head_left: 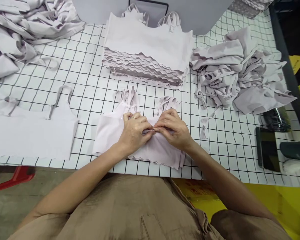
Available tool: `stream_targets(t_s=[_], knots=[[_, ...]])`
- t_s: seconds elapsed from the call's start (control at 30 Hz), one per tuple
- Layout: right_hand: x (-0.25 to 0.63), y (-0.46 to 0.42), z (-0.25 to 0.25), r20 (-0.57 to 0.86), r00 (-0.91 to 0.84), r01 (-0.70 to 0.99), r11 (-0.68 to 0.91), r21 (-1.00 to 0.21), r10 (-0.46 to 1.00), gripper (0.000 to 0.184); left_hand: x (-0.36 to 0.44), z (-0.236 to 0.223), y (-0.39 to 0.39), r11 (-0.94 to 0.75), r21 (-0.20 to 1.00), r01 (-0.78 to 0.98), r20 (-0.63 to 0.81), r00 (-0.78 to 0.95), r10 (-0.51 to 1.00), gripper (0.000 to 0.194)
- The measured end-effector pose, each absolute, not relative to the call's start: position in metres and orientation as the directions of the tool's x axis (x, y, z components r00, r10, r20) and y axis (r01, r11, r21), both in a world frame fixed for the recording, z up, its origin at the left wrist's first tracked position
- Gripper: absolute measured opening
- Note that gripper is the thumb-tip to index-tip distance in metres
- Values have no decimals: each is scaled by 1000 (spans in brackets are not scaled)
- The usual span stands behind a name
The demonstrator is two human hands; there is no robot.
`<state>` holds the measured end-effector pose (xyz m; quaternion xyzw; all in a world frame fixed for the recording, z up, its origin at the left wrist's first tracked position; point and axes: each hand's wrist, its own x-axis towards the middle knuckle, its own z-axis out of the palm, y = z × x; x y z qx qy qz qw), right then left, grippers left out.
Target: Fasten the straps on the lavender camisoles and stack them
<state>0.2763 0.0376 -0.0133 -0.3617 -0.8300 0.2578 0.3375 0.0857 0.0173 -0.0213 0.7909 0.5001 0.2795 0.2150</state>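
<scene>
In front of me lies a pale pink strappy top (pixel 110 131), with its shoulder straps gathered at the upper edge. My left hand (pixel 136 131) wears a ring and pinches the top's fabric near the middle. My right hand (pixel 173 128) pinches the same spot from the other side, the fingertips of both hands almost meeting. A small thin bit shows between the fingertips, too small to make out. Other layers seem to lie under the top's lower right corner.
A neat stack of similar tops (pixel 150 40) stands behind my hands. Another top (pixel 40 136) lies flat at left. Loose garments (pixel 40 20) heap at the back left, with a crumpled pile (pixel 222 70) at right. A phone (pixel 268 150) lies near the table's right side.
</scene>
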Motion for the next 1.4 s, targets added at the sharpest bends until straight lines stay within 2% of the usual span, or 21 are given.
stream_targets(t_s=[0.33,0.47,0.6,0.7,0.8,0.9,1.0,1.1,1.2,1.4], knots=[[278,38,-14,355,-546,460,625,-630,759,16,86,-20,18,-380,632,675,180,350,919,16],[281,41,-6,320,-630,499,685,-531,707,19,86,-21,18,-381,636,671,175,356,918,17],[283,49,9,213,-774,498,781,-378,596,30,84,-22,18,-407,639,653,212,359,909,17],[280,54,18,122,-845,464,828,-316,520,35,84,-24,18,-420,634,649,241,350,905,18],[276,58,23,37,-881,433,837,-334,471,38,83,-24,18,-419,631,653,228,360,904,19],[277,71,30,-31,-901,406,817,-409,433,34,82,-23,18,-425,640,640,226,372,900,17],[287,98,43,-28,-877,435,770,-466,479,29,81,-20,18,-429,633,644,242,362,900,14],[300,128,58,-11,-805,528,708,-469,593,42,81,-19,18,-440,613,657,261,357,897,9],[305,149,68,-59,-731,624,630,-463,680,49,81,-21,18,-463,596,656,293,359,886,10],[307,158,67,-49,-669,668,572,-476,741,40,82,-23,18,-470,578,667,311,352,883,8]])
